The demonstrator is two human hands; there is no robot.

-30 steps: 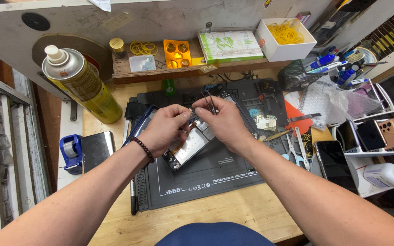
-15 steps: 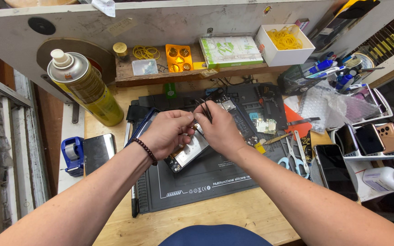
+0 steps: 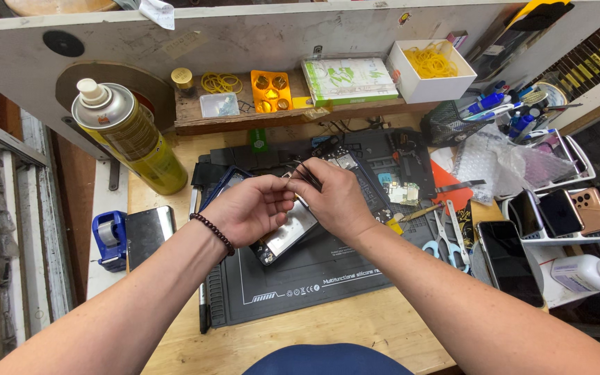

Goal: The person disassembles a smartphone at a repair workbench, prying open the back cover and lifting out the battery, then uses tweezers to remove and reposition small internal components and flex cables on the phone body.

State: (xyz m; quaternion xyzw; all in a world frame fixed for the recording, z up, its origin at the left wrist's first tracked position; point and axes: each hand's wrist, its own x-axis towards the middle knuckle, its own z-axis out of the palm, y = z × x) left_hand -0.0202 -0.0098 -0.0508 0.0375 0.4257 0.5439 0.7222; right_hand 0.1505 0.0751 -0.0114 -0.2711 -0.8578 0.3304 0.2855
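Over the wooden bench, a dark repair mat fills the middle, and both hands meet right above its centre. At ten o'clock from them stands a big yellow spray can, upright, its nozzle tipped toward the camera. At twelve o'clock a low wooden shelf carries a green-and-white box, an orange parts tray, a loop of yellow rubber bands and a white carton of more bands. Out at three o'clock a white rack holds several phones on edge, with a white bottle lying at four o'clock and a bare phone flat beside the rack. At nine o'clock a dark phone lies face up next to a blue tape dispenser.

Now the centre: the opened smartphone lies tilted on the mat, silver inner plate up, partly under the hands. The left hand, a bead bracelet on its wrist, is curled over the phone's upper left end, fingers bent close and pinching toward the other hand; exactly what its fingertips hold I can't make out. The right hand is closed around slim black tweezers, tips angled up toward eleven o'clock just above the phone. Blue-handled scissors and a small circuit board rest on the mat at three o'clock, near the right wrist.
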